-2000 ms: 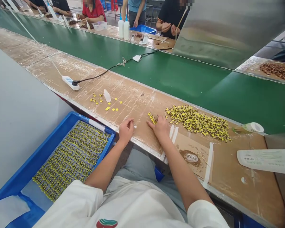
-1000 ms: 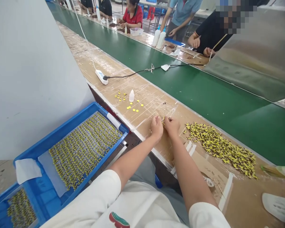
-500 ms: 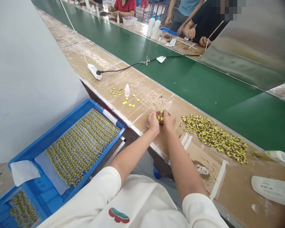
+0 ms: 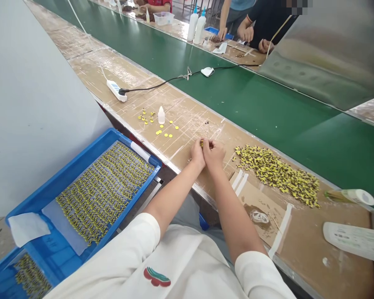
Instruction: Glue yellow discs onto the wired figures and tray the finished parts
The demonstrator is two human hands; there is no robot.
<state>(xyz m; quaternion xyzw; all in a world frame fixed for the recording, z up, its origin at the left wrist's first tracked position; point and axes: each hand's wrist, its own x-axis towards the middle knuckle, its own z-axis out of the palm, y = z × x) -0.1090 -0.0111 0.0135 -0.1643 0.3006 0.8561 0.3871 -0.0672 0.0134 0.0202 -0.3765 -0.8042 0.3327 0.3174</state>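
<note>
My left hand (image 4: 197,154) and my right hand (image 4: 214,154) are pressed together over the brown bench top (image 4: 187,120), fingers curled around a small bunch of yellow parts (image 4: 202,144) that peeks out between them. A heap of the same yellow and black parts (image 4: 277,173) lies on the bench to the right of my hands. To my left a blue tray (image 4: 65,187) holds rows of the yellow parts (image 4: 99,191) laid out on a grey sheet.
Yellow discs (image 4: 163,133) and a small white bottle (image 4: 161,115) lie further left, beyond them a power strip (image 4: 116,90) with a black cable. A green conveyor belt (image 4: 268,104) runs behind. Other people work on its far side. A glue blob (image 4: 258,216) sits on cardboard.
My right hand gathered a few yellow parts from beside the heap, then both hands came together and closed round them. The view has turned left, showing more of the blue tray.
</note>
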